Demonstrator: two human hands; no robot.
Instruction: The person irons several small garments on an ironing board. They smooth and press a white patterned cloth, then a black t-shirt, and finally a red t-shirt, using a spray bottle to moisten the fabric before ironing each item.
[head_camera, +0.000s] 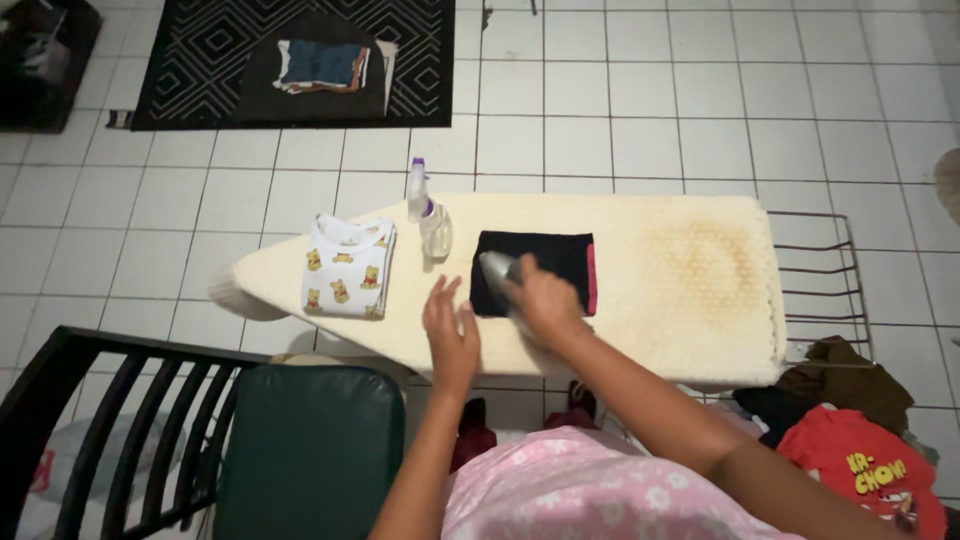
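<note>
My right hand (545, 300) grips a silver iron (497, 266) that rests on a folded black garment with a pink edge (555, 255), lying on the cream ironing board (680, 260). Left of that garment my left hand (450, 330) hovers over the board with fingers spread, holding nothing. A folded white top with a yellow bear print (348, 268) lies near the board's left end. A clear spray bottle with a purple cap (420, 195) stands between the top and the black garment.
A scorch-coloured stain (705, 260) marks the board's right half, and a wire rack (825, 275) juts off its right end. A pile of clothes with a red shirt (860, 470) lies at lower right. A green-cushioned black chair (300, 450) stands at lower left. Folded clothes (322, 65) sit on a patterned black rug.
</note>
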